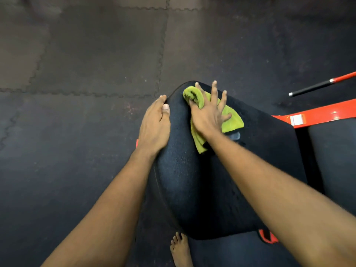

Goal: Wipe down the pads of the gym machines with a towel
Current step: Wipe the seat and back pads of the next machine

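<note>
A dark floor of interlocking rubber mats (77,54) surrounds the long black textured vinyl pad (192,180). An orange metal frame (317,114) shows beyond the pad's right side. The left hand (154,128) rests along the pad's left edge, fingers nearly straight and thumb on top. The right hand (208,114) is spread flat on the pad's far end, pressing down the crumpled lime-green towel (231,120). The towel lies under the palm and shows on both sides of it.

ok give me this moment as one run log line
phase: wiping | right hand: pressing green towel flat on black pad | left hand: resting on pad's left edge
</note>
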